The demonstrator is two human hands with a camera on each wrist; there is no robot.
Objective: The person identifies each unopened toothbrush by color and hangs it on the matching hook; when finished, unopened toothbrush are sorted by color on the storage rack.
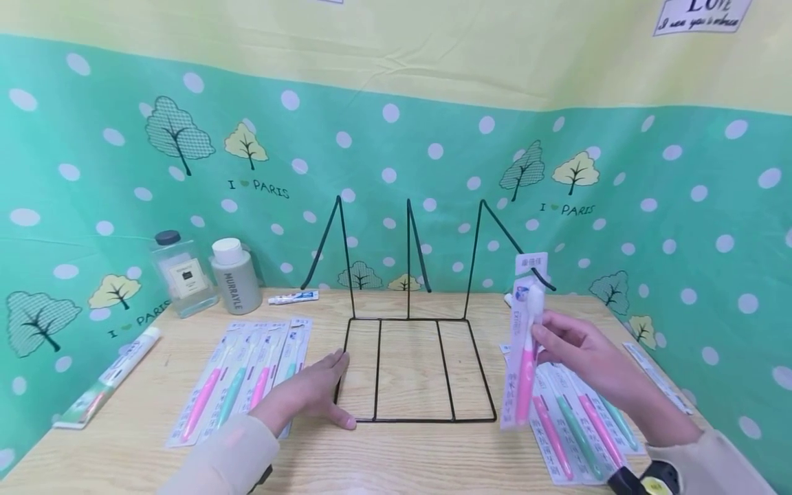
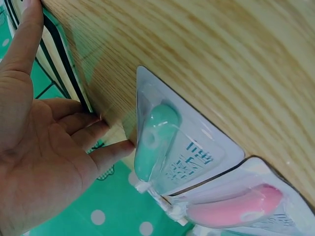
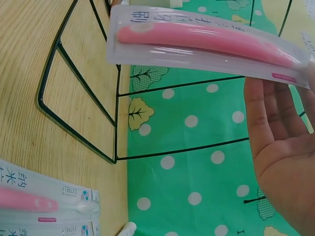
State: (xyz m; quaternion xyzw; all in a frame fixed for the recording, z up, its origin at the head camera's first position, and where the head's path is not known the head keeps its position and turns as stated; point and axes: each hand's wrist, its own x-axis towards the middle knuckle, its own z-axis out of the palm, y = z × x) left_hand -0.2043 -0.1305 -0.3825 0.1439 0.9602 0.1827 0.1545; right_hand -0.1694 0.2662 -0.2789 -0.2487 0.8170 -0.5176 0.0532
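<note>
My right hand (image 1: 572,344) pinches a packaged pink toothbrush (image 1: 526,371) by its side edge and holds it upright. The pack's top lies at the right prong (image 1: 510,235) of a black wire rack (image 1: 408,319), and the prong's end emerges at the slot there. In the right wrist view the pink handle (image 3: 206,42) shows through the clear blister. My left hand (image 1: 315,388) rests at the left side of the rack's base, fingers spread, with the thumb on the front corner. From the left wrist, the fingers (image 2: 88,132) touch the table beside the black frame.
Packaged toothbrushes (image 1: 247,371) lie in a row at left, and another group (image 1: 575,419) at right. A glass bottle (image 1: 185,275), a grey bottle (image 1: 235,278) and a small toothpaste tube (image 1: 293,298) stand or lie behind. A larger toothpaste tube (image 1: 111,378) is at far left.
</note>
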